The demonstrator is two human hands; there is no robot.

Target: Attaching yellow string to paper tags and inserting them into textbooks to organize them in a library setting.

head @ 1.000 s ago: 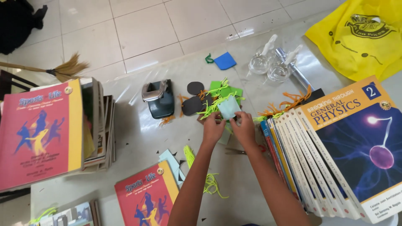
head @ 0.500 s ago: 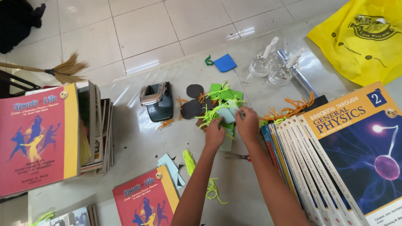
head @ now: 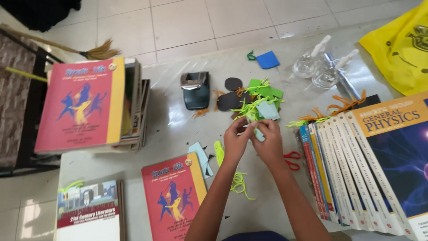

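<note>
Your left hand (head: 235, 139) and right hand (head: 269, 140) meet over the bench (head: 169, 129), both pinching one small pale blue paper piece (head: 258, 132) between the fingertips. Just behind them lies a pile of green paper shapes (head: 263, 91) with yellow-green yarn (head: 244, 107). Red scissors (head: 292, 159) lie beside your right wrist, near the row of books (head: 356, 169).

Hole punch (head: 195, 90) left of paper scraps (head: 258, 100); scissors (head: 292, 160) beside book row (head: 356, 174).
</note>
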